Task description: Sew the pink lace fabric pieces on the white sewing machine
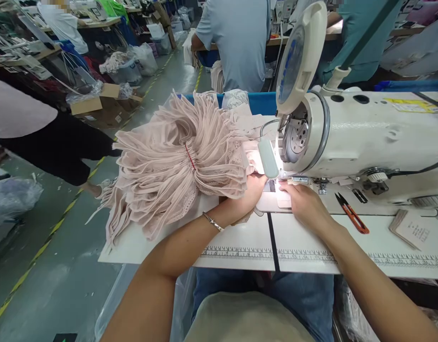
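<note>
One white industrial sewing machine [364,137] stands along the far edge of the white sewing table [240,237], with one small lit lamp [267,157] at its needle end. Two bare hands work at the needle plate. The left hand [247,192], one silver bangle [213,222] on its wrist, lies fingers flat on a small pale pink fabric piece [256,164] under the lamp. The right hand [302,202] presses, fingers extended, on the same piece just beside the needle; neither hand is clenched. One large bundle of pale pink lace-trimmed fabric pieces [176,166], tied by one red band [190,156], covers the table's left far corner. One orange-handled thread snip [352,213] and one stack of paper labels [413,229] lie near the right edge.
</note>
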`<state>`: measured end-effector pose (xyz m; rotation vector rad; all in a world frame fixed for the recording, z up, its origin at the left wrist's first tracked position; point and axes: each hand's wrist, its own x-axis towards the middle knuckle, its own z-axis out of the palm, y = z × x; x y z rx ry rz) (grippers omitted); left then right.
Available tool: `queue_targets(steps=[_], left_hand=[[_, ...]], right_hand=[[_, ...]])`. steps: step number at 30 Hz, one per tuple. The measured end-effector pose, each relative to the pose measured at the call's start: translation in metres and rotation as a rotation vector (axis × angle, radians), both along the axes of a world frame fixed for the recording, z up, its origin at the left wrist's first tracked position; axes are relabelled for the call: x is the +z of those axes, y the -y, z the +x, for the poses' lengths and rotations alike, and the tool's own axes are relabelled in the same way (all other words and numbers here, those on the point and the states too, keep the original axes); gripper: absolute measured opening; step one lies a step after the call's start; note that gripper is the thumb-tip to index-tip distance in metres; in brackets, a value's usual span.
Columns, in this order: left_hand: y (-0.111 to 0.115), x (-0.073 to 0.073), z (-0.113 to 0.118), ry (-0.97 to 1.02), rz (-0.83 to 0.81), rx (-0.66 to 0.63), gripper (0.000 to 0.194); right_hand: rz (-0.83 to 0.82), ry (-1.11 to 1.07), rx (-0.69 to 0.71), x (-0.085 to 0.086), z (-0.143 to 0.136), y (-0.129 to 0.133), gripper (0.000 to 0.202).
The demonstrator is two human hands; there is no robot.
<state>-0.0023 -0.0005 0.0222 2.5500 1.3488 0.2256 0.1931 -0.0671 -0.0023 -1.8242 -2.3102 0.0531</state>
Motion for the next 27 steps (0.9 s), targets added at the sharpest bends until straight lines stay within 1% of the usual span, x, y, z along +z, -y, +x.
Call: queue_targets(steps=[2, 4, 7, 11, 16, 21, 27], left_hand=[[0.000, -0.005, -0.001, -0.080, 0.048, 0.002, 0.038], [0.001, -0.010, -0.001, -0.135, 0.087, 0.002, 0.036], [0.001, -0.015, -0.001, -0.110, 0.100, 0.000, 0.034], [0.001, -0.016, 0.000, -0.129, 0.116, -0.016, 0.039], [0.002, -0.010, 0.000, -0.185, 0.133, -0.027, 0.039], [0.004, 0.001, 0.001, -0.220, 0.104, -0.035, 0.038], [0.006, 0.010, 0.003, -0.251, 0.072, -0.020, 0.043]], right_hand=[[0.056, -0.030, 0.019, -0.005, 0.002, 0.002, 0.050], [0.107, -0.066, 0.067, -0.010, 0.005, 0.003, 0.053], [0.137, -0.094, 0.118, -0.017, 0.009, 0.003, 0.057], [0.143, -0.072, 0.120, -0.019, 0.012, 0.004, 0.057], [0.125, -0.022, 0.148, -0.018, 0.014, 0.003, 0.064], [0.084, 0.036, 0.099, -0.015, 0.011, 0.002, 0.062], [0.062, 0.075, 0.071, -0.013, 0.006, 0.002, 0.062]])
